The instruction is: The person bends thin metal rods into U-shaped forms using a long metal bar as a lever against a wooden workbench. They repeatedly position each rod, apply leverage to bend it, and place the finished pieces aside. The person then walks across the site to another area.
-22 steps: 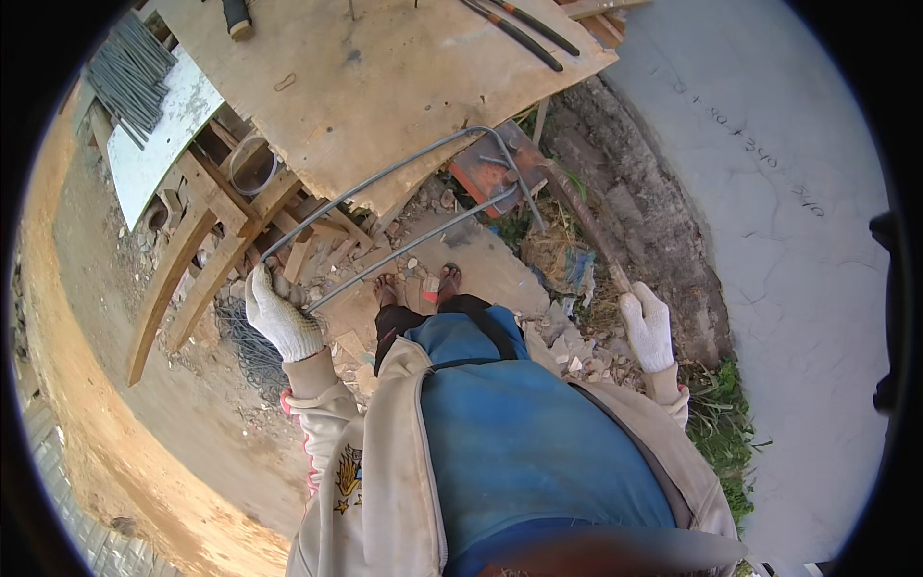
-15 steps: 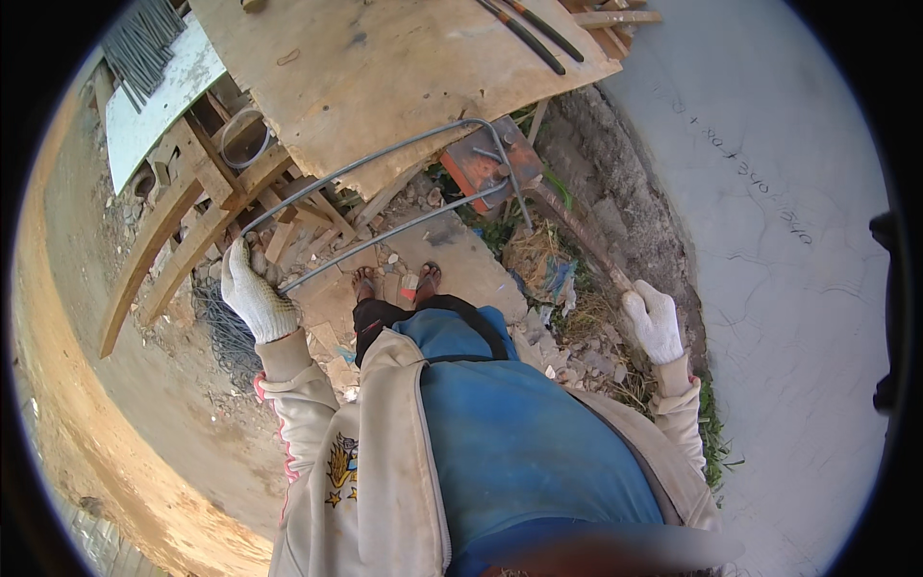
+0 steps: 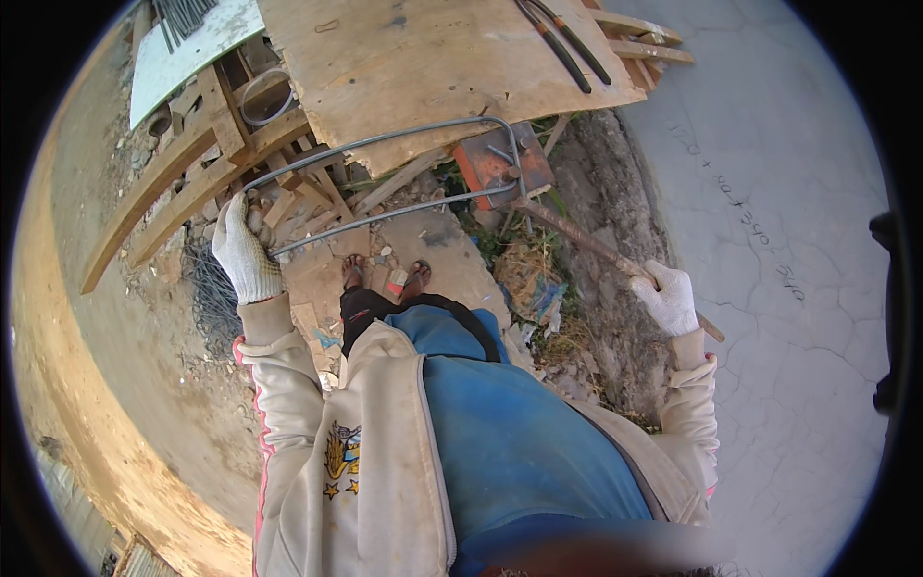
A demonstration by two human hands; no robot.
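Dusty ground (image 3: pixel 442 236) lies underfoot. At three o'clock the right hand (image 3: pixel 668 300) clasps a rusty bar (image 3: pixel 583 238); near nine, the left hand (image 3: pixel 247 258) grasps a bent metal rod (image 3: pixel 413 131). Held level, with smooth force on the bar, it should handle best. Its far bend lies at the red block (image 3: pixel 473 168) toward twelve.
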